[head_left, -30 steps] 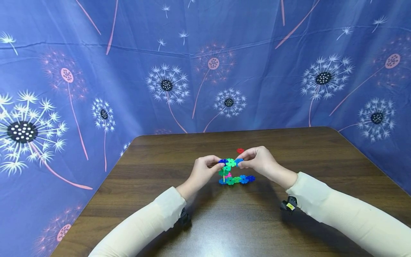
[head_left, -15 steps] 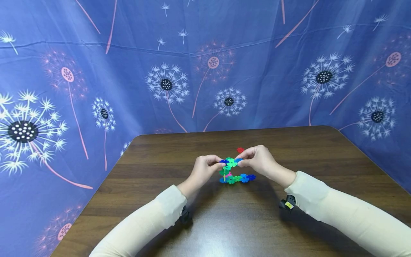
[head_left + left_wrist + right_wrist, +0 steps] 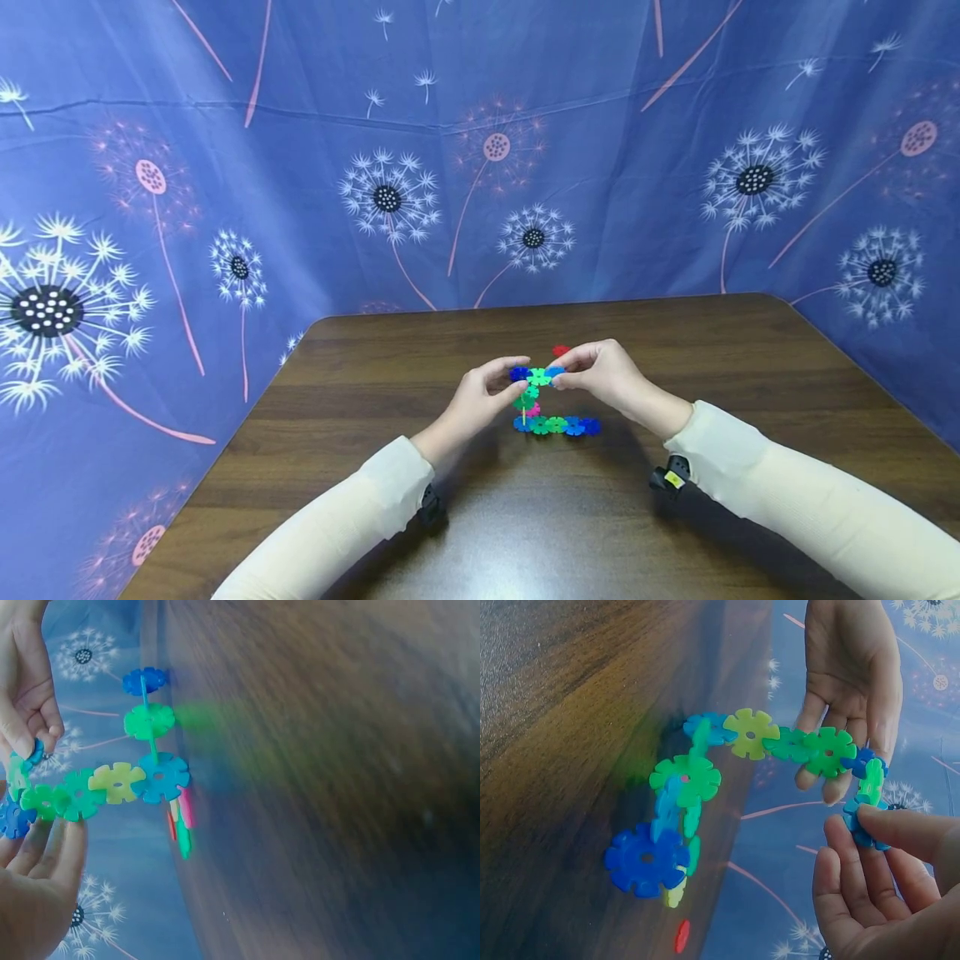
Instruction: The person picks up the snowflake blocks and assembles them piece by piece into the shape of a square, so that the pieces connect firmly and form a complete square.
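A linked chain of flower-shaped interlocking plastic discs, blue, green and yellow, stands up from the table; its lower row [image 3: 556,425] runs along the tabletop. My right hand [image 3: 611,379] pinches the blue disc [image 3: 864,823] at the upper end between thumb and fingers. Beside it in the upper row are a light green disc [image 3: 538,377] and a dark blue disc [image 3: 519,374]. My left hand [image 3: 480,400] is around that dark blue disc, thumb and index finger parted. In the left wrist view its straight fingers [image 3: 67,859] lie behind the green discs [image 3: 81,796].
A loose red disc [image 3: 561,351] lies on the brown wooden table [image 3: 390,358] behind the right hand. A pink disc [image 3: 532,409] shows behind the upright part of the chain. A blue dandelion-print cloth [image 3: 600,167] hangs beyond the table.
The left thumb and index finger have spread apart from the dark blue disc they were pinching. The upper row has levelled slightly. The right hand keeps its pinch nearly in place.
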`<action>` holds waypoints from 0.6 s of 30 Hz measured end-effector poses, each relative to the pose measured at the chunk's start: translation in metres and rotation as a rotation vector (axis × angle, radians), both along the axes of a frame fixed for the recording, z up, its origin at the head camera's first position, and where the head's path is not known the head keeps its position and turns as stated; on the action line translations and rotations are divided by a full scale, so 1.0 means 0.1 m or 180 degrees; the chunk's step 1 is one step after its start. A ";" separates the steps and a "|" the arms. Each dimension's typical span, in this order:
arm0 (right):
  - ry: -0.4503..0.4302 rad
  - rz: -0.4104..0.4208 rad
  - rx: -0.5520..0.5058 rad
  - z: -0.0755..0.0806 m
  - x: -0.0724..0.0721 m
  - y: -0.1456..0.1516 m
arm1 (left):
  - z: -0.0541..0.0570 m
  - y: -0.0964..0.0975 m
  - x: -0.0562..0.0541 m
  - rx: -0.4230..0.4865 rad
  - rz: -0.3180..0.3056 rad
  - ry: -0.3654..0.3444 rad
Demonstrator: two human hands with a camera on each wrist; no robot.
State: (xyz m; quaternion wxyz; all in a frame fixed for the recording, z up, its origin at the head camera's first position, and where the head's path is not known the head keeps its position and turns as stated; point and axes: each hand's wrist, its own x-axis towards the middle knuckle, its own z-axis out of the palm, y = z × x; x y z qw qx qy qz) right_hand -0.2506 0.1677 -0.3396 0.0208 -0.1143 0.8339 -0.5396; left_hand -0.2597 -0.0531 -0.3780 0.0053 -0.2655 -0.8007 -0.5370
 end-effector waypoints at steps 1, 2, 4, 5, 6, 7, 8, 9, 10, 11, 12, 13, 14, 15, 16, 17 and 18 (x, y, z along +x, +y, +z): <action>0.0016 -0.0007 0.0004 0.00 0.00 0.00 | 0.00 0.01 0.01 0.0021 -0.0042 -0.0034; 0.0029 -0.0018 0.0014 0.00 0.00 0.00 | 0.00 0.02 0.01 0.0031 -0.0071 -0.0051; 0.0047 -0.0034 0.0035 0.00 0.01 0.00 | 0.01 0.04 0.01 0.0021 -0.0101 -0.0052; 0.0050 -0.0037 0.0036 0.00 0.01 -0.01 | 0.01 0.06 0.02 0.0005 -0.0100 -0.0037; 0.0056 -0.0043 0.0032 0.00 0.01 -0.01 | 0.02 0.07 0.02 -0.0013 -0.0098 -0.0012; 0.0062 -0.0047 0.0031 -0.01 0.01 -0.01 | 0.02 0.08 0.02 -0.0022 -0.0096 0.0012; 0.0064 -0.0052 0.0035 -0.01 0.02 -0.02 | 0.02 0.09 0.02 -0.0034 -0.0083 0.0023; 0.0067 -0.0053 0.0027 -0.02 0.02 -0.03 | 0.03 0.10 0.02 -0.0035 -0.0079 0.0020; 0.0068 -0.0060 0.0029 -0.02 0.02 -0.03 | 0.03 0.11 0.02 -0.0046 -0.0061 0.0013; 0.0067 -0.0069 0.0027 -0.03 0.03 -0.04 | 0.03 0.12 0.02 -0.0048 -0.0050 0.0005; 0.0064 -0.0075 0.0024 -0.03 0.03 -0.05 | 0.03 0.13 0.02 -0.0041 -0.0041 -0.0016; 0.0059 -0.0080 0.0020 -0.04 0.03 -0.06 | 0.03 0.14 0.02 -0.0030 -0.0038 -0.0032; 0.0052 -0.0082 0.0016 -0.04 0.03 -0.06 | 0.04 0.14 0.03 -0.0037 -0.0022 -0.0042; 0.0048 -0.0081 0.0010 -0.04 0.03 -0.07 | 0.04 0.15 0.03 -0.0037 -0.0014 -0.0045; 0.0042 -0.0072 0.0012 -0.04 0.04 -0.07 | 0.04 0.16 0.03 -0.0033 -0.0004 -0.0047; 0.0024 -0.0070 -0.0004 -0.05 0.04 -0.07 | 0.04 0.16 0.03 -0.0025 0.0003 -0.0048; 0.0013 -0.0066 0.0007 -0.05 0.04 -0.07 | 0.05 0.17 0.03 -0.0017 0.0013 -0.0056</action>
